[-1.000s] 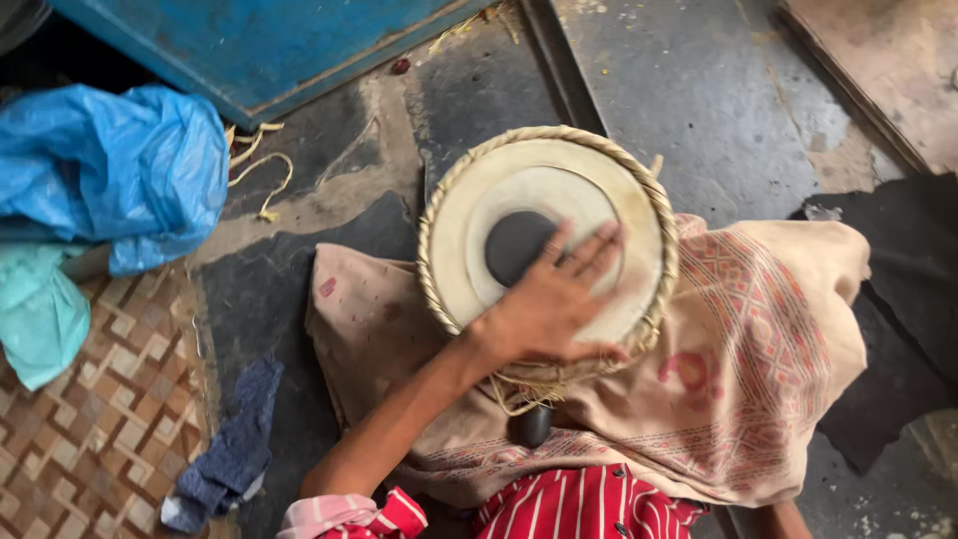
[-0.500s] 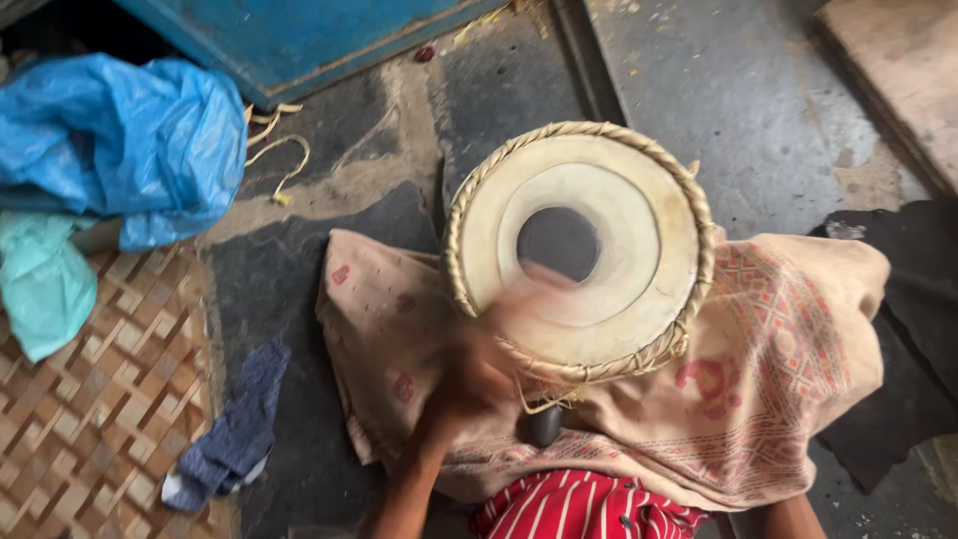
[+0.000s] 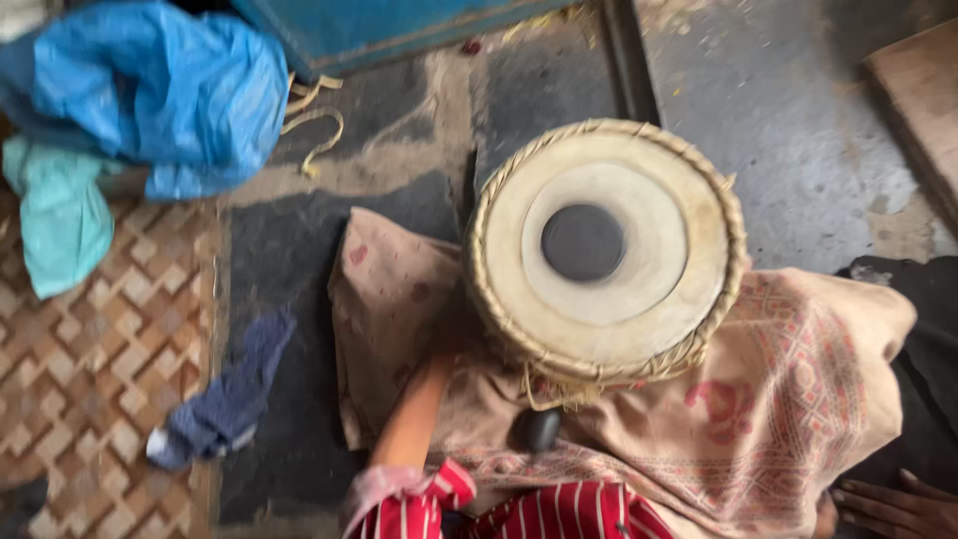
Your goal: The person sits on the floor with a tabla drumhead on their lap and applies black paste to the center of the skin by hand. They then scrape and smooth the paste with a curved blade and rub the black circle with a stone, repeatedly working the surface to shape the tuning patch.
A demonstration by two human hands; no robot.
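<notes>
A round hand drum (image 3: 609, 250) with a pale skin, a black centre spot and a braided rim stands on a beige patterned cloth (image 3: 798, 399). My left forearm reaches up from the bottom, in a red striped sleeve. My left hand (image 3: 441, 364) is blurred against the drum's lower left side; its grip cannot be made out. A small dark rounded object (image 3: 539, 429) lies on the cloth just below the drum. My right hand is not seen.
A blue plastic sheet (image 3: 170, 90) and a teal cloth (image 3: 65, 220) lie at the upper left, and a dark blue rag (image 3: 225, 399) rests on the woven mat (image 3: 90, 369). A wooden board (image 3: 918, 100) sits at the right. Dark fingers or toes (image 3: 888, 504) show at the bottom right.
My left hand has come off the drum's skin and dropped down to its lower left side. The black centre spot is now uncovered. The view has shifted right.
</notes>
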